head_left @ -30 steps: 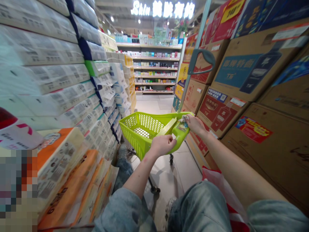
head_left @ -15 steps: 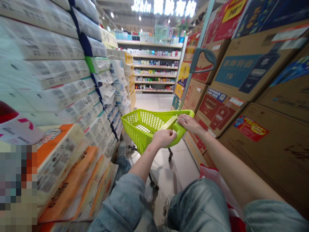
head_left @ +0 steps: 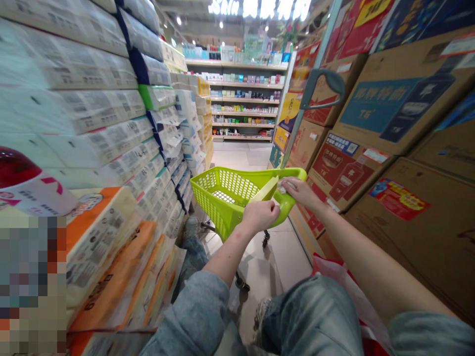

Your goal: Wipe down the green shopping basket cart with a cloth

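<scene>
The left hand (head_left: 261, 217) is curled tight on the green cart (head_left: 230, 216). The right hand (head_left: 299, 191) has bent fingers holding a white wipe (head_left: 282, 185) against its handle (head_left: 286, 203). The cart stands between paper packs (head_left: 104, 110) and boxes (head_left: 374, 133).

There are two hands (head_left: 261, 217) (head_left: 296, 192) and one cart (head_left: 230, 220).

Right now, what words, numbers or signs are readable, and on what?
"T6": blue-panelled box.
"郎牌特曲", apparently: same box.
"T6": red-panelled box.
"Skin", apparently, top cut off: glowing sign, rest blurred.
Too blurred: yellow tag, red label, white packs, orange packs, shelf goods.
</scene>
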The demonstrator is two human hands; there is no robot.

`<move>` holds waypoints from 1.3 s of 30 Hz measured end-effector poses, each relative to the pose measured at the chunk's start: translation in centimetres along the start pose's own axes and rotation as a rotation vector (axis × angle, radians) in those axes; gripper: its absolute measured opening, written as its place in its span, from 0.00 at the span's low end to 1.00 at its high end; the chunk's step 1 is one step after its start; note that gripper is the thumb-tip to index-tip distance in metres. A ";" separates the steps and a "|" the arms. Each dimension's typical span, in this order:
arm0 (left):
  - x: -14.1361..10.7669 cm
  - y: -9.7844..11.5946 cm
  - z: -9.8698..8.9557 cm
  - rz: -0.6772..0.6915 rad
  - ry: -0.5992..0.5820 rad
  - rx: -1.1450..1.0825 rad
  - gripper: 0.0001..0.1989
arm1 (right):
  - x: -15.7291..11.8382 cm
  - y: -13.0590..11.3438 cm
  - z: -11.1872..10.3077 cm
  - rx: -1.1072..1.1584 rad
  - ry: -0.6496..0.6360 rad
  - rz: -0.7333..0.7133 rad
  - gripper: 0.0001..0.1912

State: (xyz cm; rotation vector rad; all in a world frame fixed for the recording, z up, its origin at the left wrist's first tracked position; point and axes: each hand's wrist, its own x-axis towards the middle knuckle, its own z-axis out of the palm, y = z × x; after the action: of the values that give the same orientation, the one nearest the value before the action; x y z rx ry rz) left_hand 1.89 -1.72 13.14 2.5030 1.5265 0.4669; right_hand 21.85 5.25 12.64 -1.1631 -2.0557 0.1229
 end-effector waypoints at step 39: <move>2.3 -1.2 -1.3 -0.038 -0.349 -0.081 0.40 | 0.0 2.2 -0.5 -0.044 0.151 0.161 0.16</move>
State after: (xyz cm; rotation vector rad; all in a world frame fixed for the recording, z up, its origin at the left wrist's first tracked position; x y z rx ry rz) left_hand 1.45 0.86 14.44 2.3355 1.3855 0.0757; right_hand 23.68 6.40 12.05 -1.3244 -1.8408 0.0659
